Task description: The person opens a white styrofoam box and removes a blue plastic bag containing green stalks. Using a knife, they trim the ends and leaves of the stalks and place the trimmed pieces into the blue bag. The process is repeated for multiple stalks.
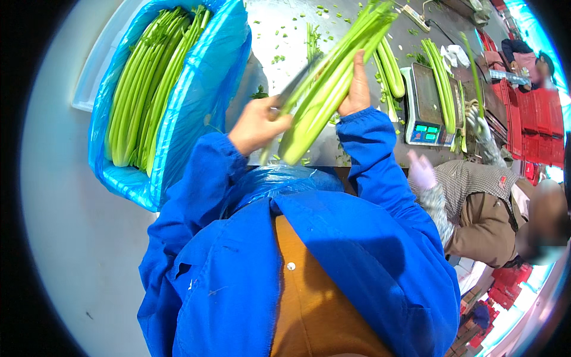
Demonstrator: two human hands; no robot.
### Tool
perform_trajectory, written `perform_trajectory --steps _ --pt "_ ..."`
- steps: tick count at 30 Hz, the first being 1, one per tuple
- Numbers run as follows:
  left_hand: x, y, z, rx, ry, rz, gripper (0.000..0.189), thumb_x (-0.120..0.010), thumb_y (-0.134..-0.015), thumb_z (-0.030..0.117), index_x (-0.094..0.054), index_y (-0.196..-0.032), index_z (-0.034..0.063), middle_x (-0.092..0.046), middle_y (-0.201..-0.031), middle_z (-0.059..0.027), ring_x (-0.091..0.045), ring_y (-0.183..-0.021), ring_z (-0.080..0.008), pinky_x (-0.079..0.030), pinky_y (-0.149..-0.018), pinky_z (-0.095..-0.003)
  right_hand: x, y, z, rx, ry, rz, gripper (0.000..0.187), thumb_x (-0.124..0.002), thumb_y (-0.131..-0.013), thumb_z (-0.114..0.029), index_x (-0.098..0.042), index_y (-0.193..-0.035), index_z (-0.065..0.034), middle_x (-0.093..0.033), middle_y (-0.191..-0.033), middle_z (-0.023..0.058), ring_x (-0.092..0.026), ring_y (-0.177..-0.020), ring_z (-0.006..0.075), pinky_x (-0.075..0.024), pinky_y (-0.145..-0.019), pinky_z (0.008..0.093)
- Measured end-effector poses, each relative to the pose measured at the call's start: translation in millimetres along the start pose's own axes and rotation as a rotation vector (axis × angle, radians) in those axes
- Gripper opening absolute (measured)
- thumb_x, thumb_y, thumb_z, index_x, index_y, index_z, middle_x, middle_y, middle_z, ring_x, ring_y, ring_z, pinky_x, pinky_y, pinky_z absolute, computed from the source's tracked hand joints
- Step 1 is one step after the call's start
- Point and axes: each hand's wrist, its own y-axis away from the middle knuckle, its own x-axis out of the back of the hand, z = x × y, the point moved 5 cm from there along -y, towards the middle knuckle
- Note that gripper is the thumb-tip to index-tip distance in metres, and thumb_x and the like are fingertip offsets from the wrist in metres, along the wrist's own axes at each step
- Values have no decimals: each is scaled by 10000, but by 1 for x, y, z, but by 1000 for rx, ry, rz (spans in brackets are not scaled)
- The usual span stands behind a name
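My right hand grips a bunch of celery from its right side. The bunch tilts over the metal table, its pale base towards me and its tops pointing away. In my left hand is a knife, its dark blade angled up along the bunch's left side. The handle is mostly hidden by my fingers. Below that hand a pale green strip, blurred, hangs beside the celery base; whether it is attached cannot be told.
A crate lined with blue plastic holds celery on the left. Cut bits and loose celery lie on the table. Right of them, a digital scale bears celery stalks. A gloved co-worker is close on my right, near red crates.
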Motion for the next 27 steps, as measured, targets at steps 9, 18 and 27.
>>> perform_trajectory --steps 9,18,27 --pt "38 -7 -53 -229 -610 331 254 -698 -841 129 -671 -1067 16 -642 -703 -82 -600 -627 -149 -504 -609 -316 36 1 -58 117 -273 -108 786 -505 -830 -741 -492 -1219 -59 -607 -1125 206 -613 -973 348 -516 -867 522" --pt "-32 57 -18 -204 345 -13 654 -613 -875 -5 -338 -1466 36 -464 -1399 -152 -488 -1278 -245 -496 -937 -337 28 23 -56 154 -400 -299 833 -202 -927 -716 -464 -1333 -38 -560 -1204 260 -566 -1070 416 -436 -971 572" --pt "-10 57 -5 46 728 -106 634 -600 -945 276 -345 -1432 -39 -544 -1307 -197 -615 -1094 -268 -587 -783 -371 -6 28 -42 53 -398 -342 733 -550 -874 -625 -514 -1280 -15 -563 -1244 250 -520 -1195 422 -361 -1054 605"
